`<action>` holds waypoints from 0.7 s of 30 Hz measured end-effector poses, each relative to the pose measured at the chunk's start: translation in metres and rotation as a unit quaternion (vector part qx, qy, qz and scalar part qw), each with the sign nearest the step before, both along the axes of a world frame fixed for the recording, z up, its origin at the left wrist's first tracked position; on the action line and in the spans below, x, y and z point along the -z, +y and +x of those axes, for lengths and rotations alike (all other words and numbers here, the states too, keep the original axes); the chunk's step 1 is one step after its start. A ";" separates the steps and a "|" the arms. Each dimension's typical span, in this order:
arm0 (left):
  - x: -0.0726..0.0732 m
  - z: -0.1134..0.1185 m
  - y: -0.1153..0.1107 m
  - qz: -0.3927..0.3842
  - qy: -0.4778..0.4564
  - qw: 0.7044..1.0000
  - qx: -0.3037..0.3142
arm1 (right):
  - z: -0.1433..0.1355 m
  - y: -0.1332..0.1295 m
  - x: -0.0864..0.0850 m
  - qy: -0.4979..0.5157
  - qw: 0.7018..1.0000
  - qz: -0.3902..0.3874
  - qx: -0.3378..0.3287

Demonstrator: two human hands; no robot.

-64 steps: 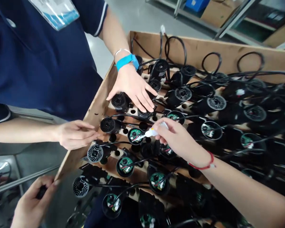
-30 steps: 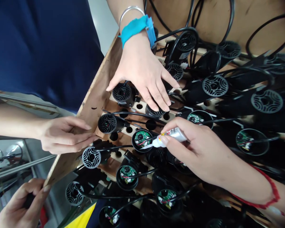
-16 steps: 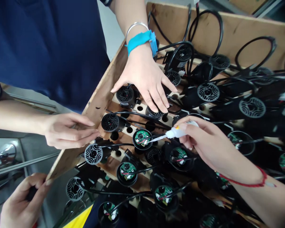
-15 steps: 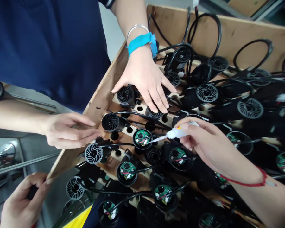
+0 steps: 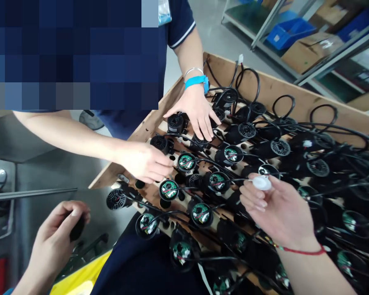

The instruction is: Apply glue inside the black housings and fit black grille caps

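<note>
In my right hand [image 5: 276, 205], which is closed, I hold a small white squeeze bottle [image 5: 262, 183]. Its round base faces me and its nozzle is hidden. My right hand is over the right part of a wooden crate of black cylindrical housings with cables. Near it stands a housing with an exposed green circuit board [image 5: 218, 181]. At lower left, outside the crate, my left hand [image 5: 57, 233] is closed around a dark piece [image 5: 77, 227], mostly covered by the fingers; its kind cannot be made out.
Across the crate [image 5: 295, 88], a co-worker's hand [image 5: 197, 112] with a blue wristband rests spread over the housings. The co-worker's other hand [image 5: 147, 164] reaches to a housing with a board [image 5: 169, 190]. Behind stand shelves with a blue bin [image 5: 290, 32] and a cardboard box [image 5: 307, 51].
My right hand has drawn the bottle away from an open housing, turning its base towards me. My left hand has come off the crate's edge. The co-worker's lower hand has moved in over the housings.
</note>
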State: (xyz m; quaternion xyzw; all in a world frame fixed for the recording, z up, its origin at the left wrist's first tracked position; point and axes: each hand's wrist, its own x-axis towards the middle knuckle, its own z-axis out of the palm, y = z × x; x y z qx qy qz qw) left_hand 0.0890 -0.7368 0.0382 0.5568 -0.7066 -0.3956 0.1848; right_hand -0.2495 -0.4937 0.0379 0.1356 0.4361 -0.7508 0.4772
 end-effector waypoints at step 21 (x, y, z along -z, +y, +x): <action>-0.016 -0.041 0.089 0.517 0.283 0.746 0.309 | 0.124 0.073 -0.012 -0.009 0.992 -0.083 0.096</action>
